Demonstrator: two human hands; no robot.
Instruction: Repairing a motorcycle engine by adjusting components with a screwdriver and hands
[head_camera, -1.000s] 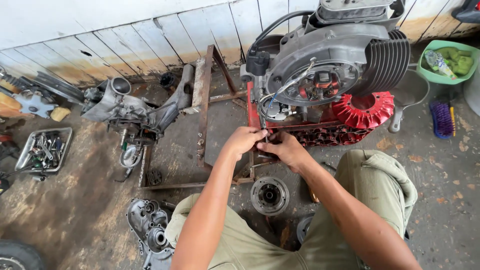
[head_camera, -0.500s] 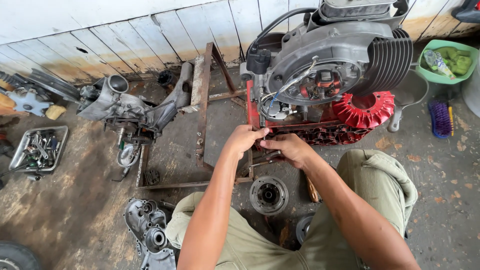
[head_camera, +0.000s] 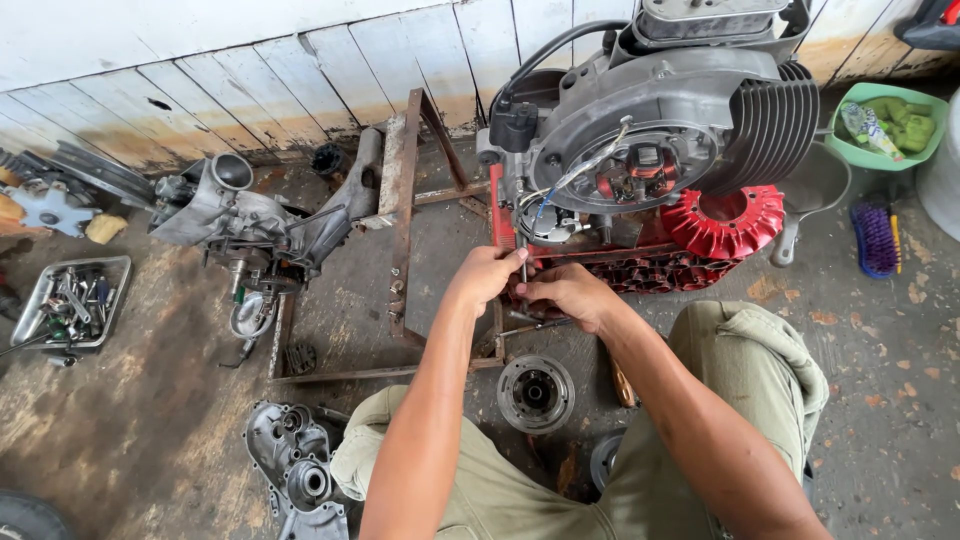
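A grey small engine with cooling fins stands on a red crate against the wall. My left hand and my right hand meet at the engine's lower left corner. The left hand's fingers pinch a thin metal rod-like tool that points up toward the engine. The right hand is curled just below it, touching the same spot; what it grips is hidden. A red finned fan wheel lies beside the engine.
A rusty metal frame lies on the floor. Engine casings and a cover sit to the left, with a tray of tools. A round flywheel part rests by my knee. A green basin and a brush are at right.
Both hands have stayed at the engine's lower left corner, shifting slightly upward. The thin tool in the left hand now stands more upright.
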